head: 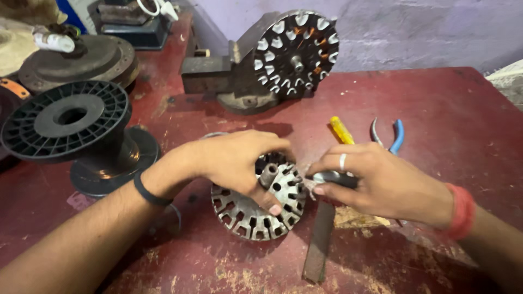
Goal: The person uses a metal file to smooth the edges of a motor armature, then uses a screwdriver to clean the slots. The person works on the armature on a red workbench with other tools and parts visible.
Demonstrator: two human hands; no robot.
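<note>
No packages, labels, signs or screens show anywhere in this view, neither on the worn red worktop (pixel 436 109) nor against the pale purple wall (pixel 414 27) behind it.

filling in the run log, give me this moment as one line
left hand: grips slotted metal core | right hand: holds dark tool at core's rim | flat file, pliers beside

Both forearms are bare, without sleeves. The left hand (pixel 234 160) wears a black wristband (pixel 150 195); the right hand (pixel 381 182) wears a silver ring (pixel 342 161) and red wrist thread (pixel 462 211).
</note>
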